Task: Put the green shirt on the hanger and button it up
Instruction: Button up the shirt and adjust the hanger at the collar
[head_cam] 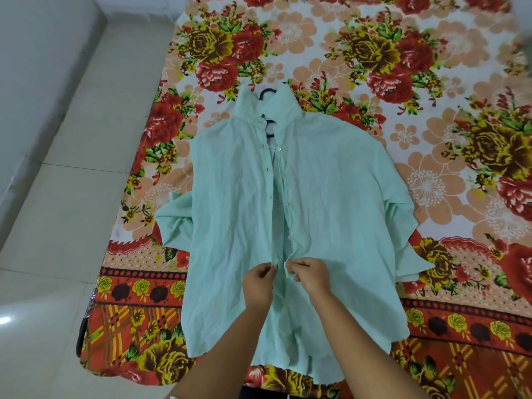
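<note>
From the head camera, a thin, crinkled pale green button-up shirt (302, 214) lies face up on a bed covered by a floral sheet of red roses and peach blossoms (417, 90). A black plastic hanger (266, 95) is already inside it; only its hook and a short stretch of its neck show at the upturned collar, the shoulders being hidden under the cloth. The front stands open from collar to hem, so the hanging part looks done and the buttoning is only starting.

The left hand (259, 283) pinches the buttonhole edge of the placket low on the shirt. The right hand (309, 279) pinches the facing edge that carries the small pale buttons, just across the gap. The two edges are near but not yet overlapped. I judge the next move calls for laying the hole over a button and pushing it through, then working along the row.

Whether a button sits between the right fingertips is too small to tell; it may be one. Both sleeves are folded at the sides, and the forearms cover the lower placket.
</note>
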